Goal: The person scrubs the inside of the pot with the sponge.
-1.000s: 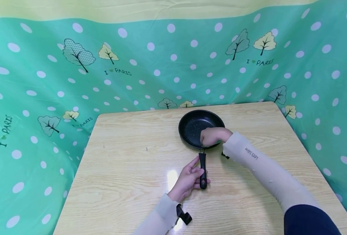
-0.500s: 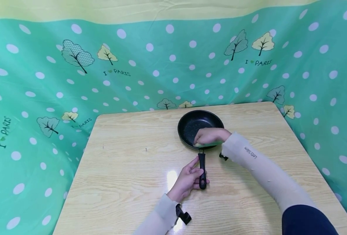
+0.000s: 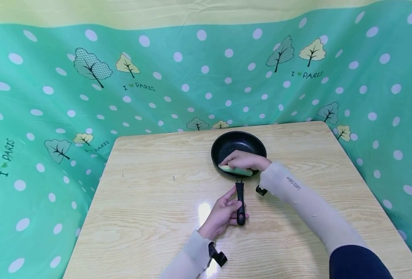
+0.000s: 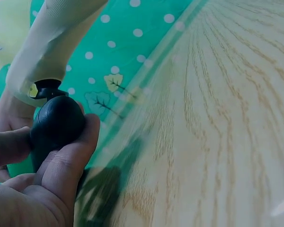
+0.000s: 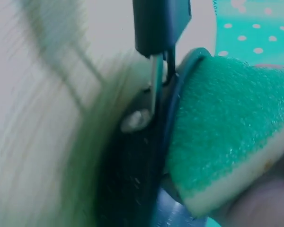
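Observation:
A black frying pan [image 3: 239, 141] stands near the back of the table, its handle [image 3: 240, 193] toward me. My left hand [image 3: 223, 213] grips that handle from the left, and in the left wrist view its fingers [image 4: 68, 165] wrap round the black handle end [image 4: 59, 123]. Inside the pan, my right hand [image 3: 246, 159] holds a scouring sponge [image 3: 239, 170] by its pale side, at the near part of the pan. The right wrist view shows the sponge's rough green face [image 5: 227, 123] right against the pan's rim [image 5: 180, 90].
The light wood table [image 3: 150, 217] spreads out around the pan. Behind it and at both sides hangs a green dotted curtain [image 3: 178, 77]. A black wrist mount [image 3: 218, 254] sits at the left cuff.
My right hand has moved left along the near side of the pan with the sponge, which now shows more beneath the fingers. The left hand and pan stay in place.

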A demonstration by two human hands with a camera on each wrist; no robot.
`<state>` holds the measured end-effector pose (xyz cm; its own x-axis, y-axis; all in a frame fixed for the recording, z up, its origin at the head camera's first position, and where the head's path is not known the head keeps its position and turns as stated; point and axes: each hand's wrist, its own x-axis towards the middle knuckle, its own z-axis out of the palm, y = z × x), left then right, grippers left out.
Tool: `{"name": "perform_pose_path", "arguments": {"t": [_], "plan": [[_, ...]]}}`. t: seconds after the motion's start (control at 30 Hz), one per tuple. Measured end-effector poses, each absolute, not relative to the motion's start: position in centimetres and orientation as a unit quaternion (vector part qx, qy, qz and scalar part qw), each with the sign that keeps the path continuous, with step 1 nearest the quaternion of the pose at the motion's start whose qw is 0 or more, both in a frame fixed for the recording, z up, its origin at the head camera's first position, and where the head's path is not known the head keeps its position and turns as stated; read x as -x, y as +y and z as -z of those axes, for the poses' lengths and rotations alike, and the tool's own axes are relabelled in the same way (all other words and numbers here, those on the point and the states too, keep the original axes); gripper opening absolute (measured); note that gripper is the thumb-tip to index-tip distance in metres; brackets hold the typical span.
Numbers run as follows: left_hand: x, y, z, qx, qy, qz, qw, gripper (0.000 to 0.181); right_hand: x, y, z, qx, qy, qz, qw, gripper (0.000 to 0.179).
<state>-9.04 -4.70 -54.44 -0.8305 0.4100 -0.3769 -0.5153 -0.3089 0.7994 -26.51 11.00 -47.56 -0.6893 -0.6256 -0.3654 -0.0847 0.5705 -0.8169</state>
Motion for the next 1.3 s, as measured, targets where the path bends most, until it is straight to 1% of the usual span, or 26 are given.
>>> {"name": "perform_pose_path", "arguments": {"t": [0.23, 0.43, 0.67, 0.9, 1.3], "plan": [[9.2, -4.9, 54.4, 0.050, 0.518, -0.802, 0.293, 0.072, 26.6, 10.0, 48.7, 0.168, 0.811, 0.477, 0.295, 0.053], [9.1, -4.8, 54.4, 0.052, 0.518, -0.803, 0.291, 0.072, 26.8, 8.7, 49.3, 0.144, 0.812, 0.503, 0.259, 0.055], [9.1, -4.9, 54.4, 0.053, 0.512, -0.806, 0.293, 0.072, 27.0, 7.8, 49.6, 0.100, 0.794, 0.542, 0.257, 0.058], [9.2, -4.9, 54.5, 0.052, 0.515, -0.804, 0.293, 0.072, 28.1, 7.1, 50.3, 0.068, 0.772, 0.576, 0.260, 0.062], [9.2, -5.0, 54.4, 0.052, 0.521, -0.801, 0.291, 0.072, 29.9, 6.7, 49.6, 0.032, 0.769, 0.584, 0.257, 0.066]]}}
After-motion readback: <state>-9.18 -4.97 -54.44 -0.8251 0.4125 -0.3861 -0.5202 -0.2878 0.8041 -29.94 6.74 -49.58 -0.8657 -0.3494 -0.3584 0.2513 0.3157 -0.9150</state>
